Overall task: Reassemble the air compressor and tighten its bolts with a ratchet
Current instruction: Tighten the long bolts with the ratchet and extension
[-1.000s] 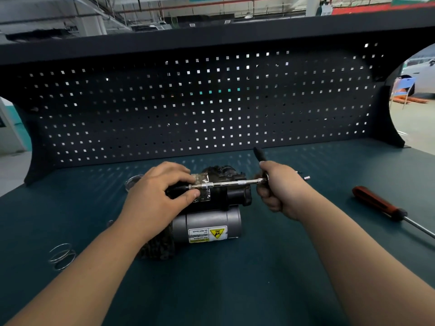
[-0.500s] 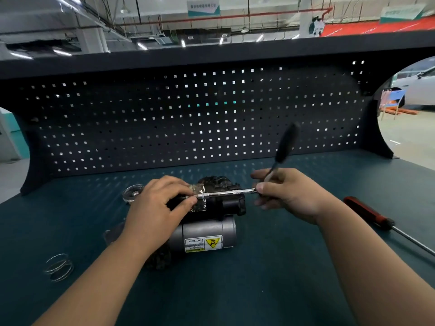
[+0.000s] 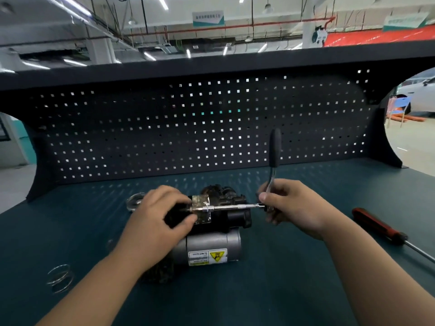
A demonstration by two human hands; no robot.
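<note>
The air compressor (image 3: 211,245) lies on the green bench, its grey motor cylinder with a yellow warning label facing me and the black pump body behind. My left hand (image 3: 157,220) grips the compressor's left end from above. A ratchet (image 3: 274,149) with a black handle stands nearly upright, its long chrome extension (image 3: 233,206) running left across the pump body to a socket near a taped patch. My right hand (image 3: 294,208) holds the ratchet at its head, fingers curled round it.
A red-handled screwdriver (image 3: 379,227) lies on the bench to the right. A wire spring (image 3: 58,277) sits at the left, and a small clear dish (image 3: 135,201) behind my left hand. A dark pegboard (image 3: 211,128) walls the back.
The ratchet handle has swung up from pointing away and low to nearly upright. My right hand shifted at the ratchet head. My left hand stayed on the compressor. The camera tilted upward.
</note>
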